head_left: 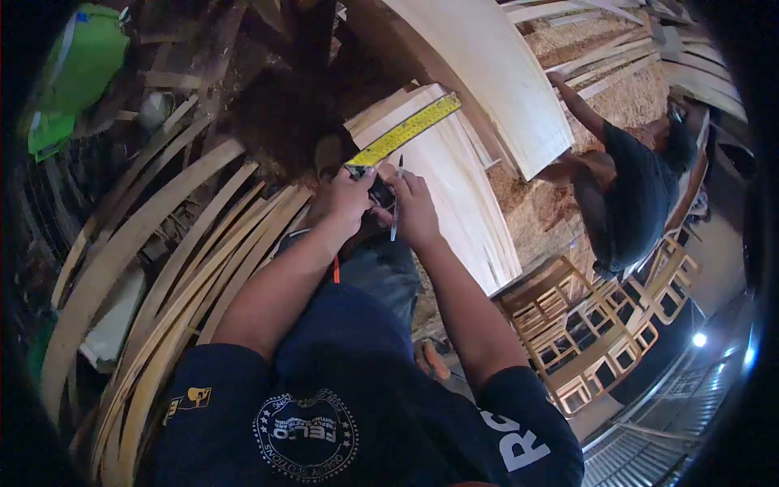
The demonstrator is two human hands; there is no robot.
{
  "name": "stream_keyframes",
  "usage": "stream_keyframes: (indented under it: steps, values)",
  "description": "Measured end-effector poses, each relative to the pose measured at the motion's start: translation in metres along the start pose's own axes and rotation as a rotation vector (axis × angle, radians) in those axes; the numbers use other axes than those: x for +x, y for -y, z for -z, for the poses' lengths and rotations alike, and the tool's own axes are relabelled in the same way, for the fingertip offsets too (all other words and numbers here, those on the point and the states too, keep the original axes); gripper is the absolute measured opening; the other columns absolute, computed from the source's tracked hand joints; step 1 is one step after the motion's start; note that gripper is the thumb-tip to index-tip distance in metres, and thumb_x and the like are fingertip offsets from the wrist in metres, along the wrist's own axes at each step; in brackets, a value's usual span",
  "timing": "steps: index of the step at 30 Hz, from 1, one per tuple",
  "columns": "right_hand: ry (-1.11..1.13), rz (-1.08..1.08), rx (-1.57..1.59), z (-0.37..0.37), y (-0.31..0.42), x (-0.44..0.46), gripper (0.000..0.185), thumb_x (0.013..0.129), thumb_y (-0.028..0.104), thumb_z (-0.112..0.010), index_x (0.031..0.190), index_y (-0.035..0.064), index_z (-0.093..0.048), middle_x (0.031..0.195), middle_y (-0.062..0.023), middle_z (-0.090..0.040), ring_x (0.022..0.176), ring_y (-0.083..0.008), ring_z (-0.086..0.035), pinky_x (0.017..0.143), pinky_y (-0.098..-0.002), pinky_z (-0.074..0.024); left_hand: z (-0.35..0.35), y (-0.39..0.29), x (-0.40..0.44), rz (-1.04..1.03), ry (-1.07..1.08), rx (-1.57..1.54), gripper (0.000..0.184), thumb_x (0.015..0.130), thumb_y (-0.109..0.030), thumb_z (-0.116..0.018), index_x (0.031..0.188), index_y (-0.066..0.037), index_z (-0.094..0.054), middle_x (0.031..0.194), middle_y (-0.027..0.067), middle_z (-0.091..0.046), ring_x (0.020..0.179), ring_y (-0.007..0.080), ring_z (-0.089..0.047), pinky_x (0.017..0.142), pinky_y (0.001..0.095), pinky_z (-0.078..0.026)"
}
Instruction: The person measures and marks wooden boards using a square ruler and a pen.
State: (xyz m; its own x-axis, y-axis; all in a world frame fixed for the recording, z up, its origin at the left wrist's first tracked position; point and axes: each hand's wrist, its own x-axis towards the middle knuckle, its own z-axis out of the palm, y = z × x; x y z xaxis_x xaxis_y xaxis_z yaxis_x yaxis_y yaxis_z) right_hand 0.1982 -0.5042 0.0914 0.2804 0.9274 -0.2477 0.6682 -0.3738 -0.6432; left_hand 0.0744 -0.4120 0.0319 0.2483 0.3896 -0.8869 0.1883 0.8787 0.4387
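My left hand (350,197) is closed around the dark case of a tape measure. From it the yellow blade of the tape measure (410,128) runs out up and to the right, over a pale wooden board (454,195). My right hand (415,209) grips a slim pen (395,217), its dark tip pointing up and away from me. The fingers of both hands meet around the tape case, which they partly cover. How the right fingers touch the case cannot be made out.
A large pale panel (495,73) lies beyond the board. On the right another person (633,195) in dark clothes reaches toward it. Long wooden strips (162,284) stack up at left, near a green object (85,65). Wooden frames (592,333) stand at lower right.
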Motion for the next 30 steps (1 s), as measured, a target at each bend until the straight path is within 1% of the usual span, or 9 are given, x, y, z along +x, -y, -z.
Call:
stream_keyframes:
  steps: [2,5,9,11,14,15,21,24,30]
  values:
    - [-0.017,0.033,-0.007,-0.008,-0.005,0.000,0.057,0.075,0.020,-0.083,0.124,0.0060,-0.057,0.123,-0.0170,-0.058,0.111,-0.0407,-0.055,0.096,-0.0462,-0.0483,-0.001,0.006,0.001,-0.053,-0.013,-0.005,0.026,0.099,-0.021,-0.069,0.115,-0.003,-0.059,0.100,0.0089,-0.069,0.087,0.0164,-0.069,0.068,0.0314,-0.056]
    - [-0.034,0.014,0.036,-0.016,0.004,-0.002,0.056,0.073,0.015,-0.082,0.123,0.0058,-0.057,0.124,-0.0172,-0.057,0.109,-0.0399,-0.056,0.095,-0.0467,-0.0482,-0.012,-0.016,-0.025,-0.252,-0.154,0.469,0.033,0.095,-0.024,-0.074,0.114,-0.001,-0.059,0.102,0.0113,-0.071,0.087,0.0185,-0.071,0.071,0.0328,-0.056]
    - [-0.058,-0.007,0.083,-0.022,0.002,-0.005,0.053,0.073,0.009,-0.080,0.122,0.0053,-0.058,0.124,-0.0172,-0.058,0.108,-0.0398,-0.056,0.094,-0.0478,-0.0480,-0.021,-0.059,-0.051,-0.124,-0.173,0.582,0.039,0.090,-0.026,-0.079,0.113,0.001,-0.060,0.102,0.0143,-0.072,0.090,0.0220,-0.071,0.078,0.0359,-0.056]
    - [-0.065,0.004,0.108,-0.024,0.000,-0.007,0.052,0.073,0.008,-0.079,0.120,0.0048,-0.058,0.124,-0.0174,-0.057,0.108,-0.0399,-0.055,0.094,-0.0481,-0.0481,-0.027,-0.068,-0.059,-0.081,-0.207,0.570,0.042,0.088,-0.026,-0.080,0.113,0.002,-0.060,0.100,0.0150,-0.072,0.091,0.0234,-0.071,0.081,0.0369,-0.055]
    - [-0.091,-0.004,0.071,-0.023,0.005,-0.006,0.046,0.075,0.013,-0.082,0.114,0.0054,-0.058,0.121,-0.0186,-0.059,0.108,-0.0397,-0.056,0.094,-0.0466,-0.0482,-0.028,-0.062,-0.054,-0.137,-0.219,0.561,0.043,0.086,-0.026,-0.082,0.111,0.002,-0.061,0.100,0.0158,-0.073,0.091,0.0242,-0.072,0.080,0.0383,-0.056]
    - [-0.096,-0.002,0.076,-0.023,0.004,-0.006,0.046,0.075,0.013,-0.081,0.113,0.0054,-0.058,0.121,-0.0184,-0.059,0.107,-0.0397,-0.056,0.094,-0.0466,-0.0482,-0.027,-0.056,-0.049,-0.145,-0.243,0.552,0.045,0.083,-0.025,-0.084,0.110,0.002,-0.061,0.100,0.0162,-0.073,0.091,0.0243,-0.071,0.081,0.0378,-0.056]
    - [-0.119,0.018,0.091,-0.024,0.001,-0.009,0.044,0.075,0.012,-0.080,0.112,0.0050,-0.058,0.120,-0.0185,-0.060,0.105,-0.0398,-0.057,0.092,-0.0470,-0.0488,-0.027,-0.032,-0.028,-0.248,-0.266,0.424,0.047,0.079,-0.021,-0.084,0.111,0.004,-0.059,0.101,0.0166,-0.072,0.091,0.0252,-0.071,0.081,0.0370,-0.056]
    - [-0.121,0.034,0.100,-0.022,0.001,-0.008,0.044,0.074,0.011,-0.080,0.112,0.0051,-0.058,0.120,-0.0186,-0.060,0.105,-0.0401,-0.058,0.092,-0.0472,-0.0493,-0.030,-0.040,-0.037,-0.232,-0.262,0.443,0.050,0.078,-0.018,-0.085,0.113,0.005,-0.057,0.104,0.0168,-0.071,0.091,0.0254,-0.070,0.080,0.0366,-0.056]
    - [-0.129,0.017,0.113,-0.025,-0.002,-0.009,0.045,0.073,0.010,-0.080,0.112,0.0058,-0.059,0.119,-0.0175,-0.060,0.107,-0.0402,-0.057,0.093,-0.0474,-0.0489,-0.022,-0.009,-0.008,-0.267,-0.201,0.279,0.051,0.077,-0.015,-0.084,0.114,0.005,-0.055,0.104,0.0162,-0.070,0.091,0.0241,-0.070,0.079,0.0363,-0.056]
